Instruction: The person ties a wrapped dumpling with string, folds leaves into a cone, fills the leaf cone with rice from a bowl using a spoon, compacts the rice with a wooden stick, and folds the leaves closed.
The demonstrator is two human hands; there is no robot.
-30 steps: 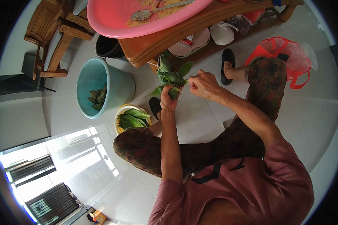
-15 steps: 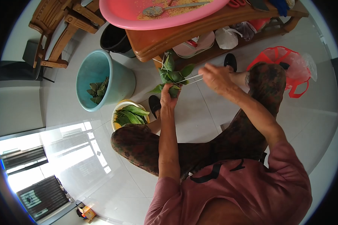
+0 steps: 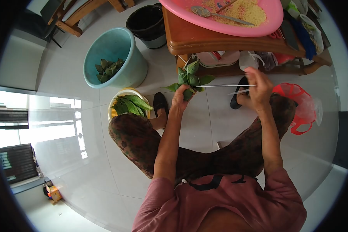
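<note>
My left hand (image 3: 179,99) is closed around a leaf-wrapped rice dumpling (image 3: 189,94) in front of the table's near corner. Just above it hangs a bunch of green dumplings (image 3: 191,75), tied with white string near the table's leg. A white string (image 3: 224,86) runs taut from the held dumpling across to my right hand (image 3: 260,91), whose fingers are closed on it. A loose, blurred string end shows below that hand.
Left stand a light blue bucket (image 3: 137,71) with wrapped dumplings (image 3: 109,70), a black bucket (image 3: 152,38) and a yellow-white basket (image 3: 112,112) of leaves (image 3: 132,103). A pink basin (image 3: 236,32) holding grain and a spoon (image 3: 224,16) sits on the wooden table (image 3: 197,38). Right lies a red bag (image 3: 297,96).
My right hand has moved right, away from the dumplings, drawing the string out long and straight. My left hand keeps its hold on the dumpling. The head view has shifted.
</note>
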